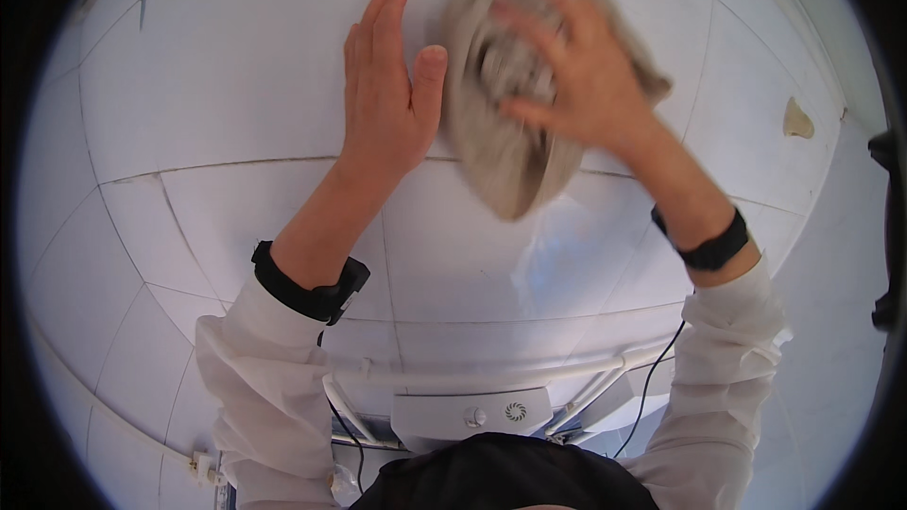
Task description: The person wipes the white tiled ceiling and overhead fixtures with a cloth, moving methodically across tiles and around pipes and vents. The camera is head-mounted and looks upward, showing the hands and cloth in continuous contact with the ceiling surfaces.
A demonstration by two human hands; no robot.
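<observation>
A crumpled beige fabric item (520, 175) lies at the upper middle on the white tiled surface (236, 85). It is roughly oval, with folds and a darker hollow at its centre; motion blur leaves its exact kind unclear, though it resembles a soft hat. Over its right half is my right hand (586, 66), blurred, fingers and thumb spread apart across the fabric. Just left of the item, my left hand (383, 85) is held with straight fingers and the thumb out, holding nothing. A narrow gap separates that thumb from the fabric. Both wrists wear black bands.
A small beige scrap (798, 118) sits at the right on the tiles. Below, near my body, are a white pipe (453, 379), a white box with a round vent (472, 413) and dark cables (652, 382). Dark objects (884, 312) stand at the right rim.
</observation>
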